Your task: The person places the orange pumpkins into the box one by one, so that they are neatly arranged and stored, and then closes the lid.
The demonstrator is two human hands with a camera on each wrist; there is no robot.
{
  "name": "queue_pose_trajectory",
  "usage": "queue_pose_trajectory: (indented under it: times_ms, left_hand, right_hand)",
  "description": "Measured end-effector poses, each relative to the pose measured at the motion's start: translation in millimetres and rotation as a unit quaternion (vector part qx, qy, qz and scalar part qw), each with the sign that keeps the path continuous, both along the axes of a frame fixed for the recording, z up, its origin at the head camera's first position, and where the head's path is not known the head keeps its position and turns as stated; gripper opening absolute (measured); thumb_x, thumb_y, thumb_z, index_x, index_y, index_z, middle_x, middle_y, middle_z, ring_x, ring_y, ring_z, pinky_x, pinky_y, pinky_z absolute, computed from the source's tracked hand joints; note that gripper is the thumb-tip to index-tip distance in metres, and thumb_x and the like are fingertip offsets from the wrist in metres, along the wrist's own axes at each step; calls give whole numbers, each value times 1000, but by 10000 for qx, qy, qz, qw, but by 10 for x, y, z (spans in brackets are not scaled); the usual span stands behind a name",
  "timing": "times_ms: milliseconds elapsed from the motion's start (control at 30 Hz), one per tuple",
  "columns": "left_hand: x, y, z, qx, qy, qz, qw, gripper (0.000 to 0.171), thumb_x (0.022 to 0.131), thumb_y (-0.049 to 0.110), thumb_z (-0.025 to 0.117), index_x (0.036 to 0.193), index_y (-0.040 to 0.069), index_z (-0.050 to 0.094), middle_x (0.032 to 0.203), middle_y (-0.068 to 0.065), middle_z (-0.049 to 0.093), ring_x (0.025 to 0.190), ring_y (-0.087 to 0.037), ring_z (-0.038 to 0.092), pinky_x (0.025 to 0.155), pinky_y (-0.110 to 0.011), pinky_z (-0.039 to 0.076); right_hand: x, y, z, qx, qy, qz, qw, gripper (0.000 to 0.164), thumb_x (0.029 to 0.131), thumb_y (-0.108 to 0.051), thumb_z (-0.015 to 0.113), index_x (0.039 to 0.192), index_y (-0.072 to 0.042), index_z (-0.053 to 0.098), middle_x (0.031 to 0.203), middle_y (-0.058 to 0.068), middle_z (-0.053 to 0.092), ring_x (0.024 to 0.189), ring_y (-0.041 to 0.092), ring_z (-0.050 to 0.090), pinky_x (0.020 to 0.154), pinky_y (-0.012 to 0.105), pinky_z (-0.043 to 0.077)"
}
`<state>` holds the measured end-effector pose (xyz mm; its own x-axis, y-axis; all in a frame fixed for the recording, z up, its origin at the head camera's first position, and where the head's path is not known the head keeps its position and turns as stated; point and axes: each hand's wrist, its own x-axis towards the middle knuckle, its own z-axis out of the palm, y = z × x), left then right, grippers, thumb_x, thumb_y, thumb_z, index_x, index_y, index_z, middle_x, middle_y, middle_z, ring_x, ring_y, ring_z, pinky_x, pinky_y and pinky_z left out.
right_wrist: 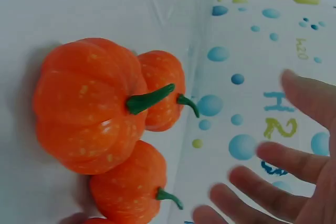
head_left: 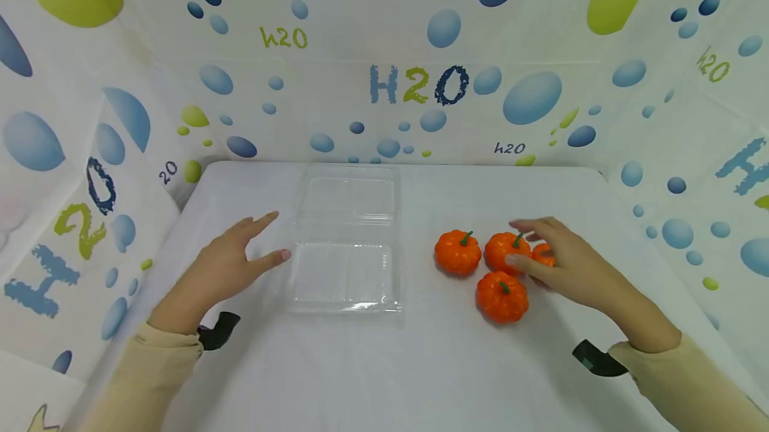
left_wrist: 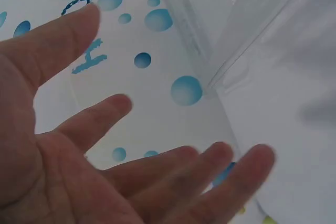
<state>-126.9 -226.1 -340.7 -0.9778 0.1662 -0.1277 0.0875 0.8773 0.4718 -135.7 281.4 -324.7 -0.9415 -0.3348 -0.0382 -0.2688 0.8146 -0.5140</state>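
Observation:
A clear plastic container (head_left: 344,275) with its lid folded back lies left of the table's middle. My left hand (head_left: 231,260) hovers beside its left edge, fingers spread and holding nothing. To the right sit several small orange pumpkins with green stems: a left one (head_left: 458,253), a front one (head_left: 502,297), a middle one (head_left: 506,252) and one partly hidden (head_left: 543,254) behind the right hand. Fingers apart, my right hand (head_left: 567,260) is over the right side of this group. In the right wrist view its fingers stand clear of the large pumpkin (right_wrist: 89,106).
A white cloth covers the table (head_left: 372,372). Behind and beside it rise white curtains (head_left: 336,38) printed with blue and green drops and lettering. Dark straps (head_left: 599,360) show at both wrists, by the beige sleeves.

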Motion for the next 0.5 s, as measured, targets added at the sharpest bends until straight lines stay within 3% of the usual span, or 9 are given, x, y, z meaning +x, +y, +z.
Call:
queue_pose_trajectory:
  times_ms: [167, 300, 500]
  left_hand:
    - [55, 3, -100, 105, -386, -109, 9991, 87, 93, 55, 65, 160, 12, 29, 154, -32, 35, 138, -55, 34, 107, -69, 32]
    - [73, 18, -159, 151, -564, -117, 9982, 87, 91, 52, 70, 159, 12, 33, 152, -32, 38, 134, -54, 40, 104, -68, 37]
    - [83, 22, -225, 307, -563, -95, 9979, 85, 87, 45, 77, 155, 11, 40, 148, -32, 43, 126, -50, 50, 97, -65, 45]
  right_hand:
    - [41, 82, -124, 174, -625, -31, 9979, 71, 86, -58, 74, 134, -8, 60, 126, 7, 64, 111, 29, 61, 84, 41, 58]
    - [62, 122, -217, 217, -935, -84, 9954, 78, 79, -58, 80, 134, -7, 60, 124, 3, 64, 110, 26, 61, 85, 40, 57]
    - [84, 132, -339, -43, -1108, -98, 9938, 85, 74, -50, 87, 136, -1, 56, 125, 8, 64, 113, 30, 59, 86, 40, 58]
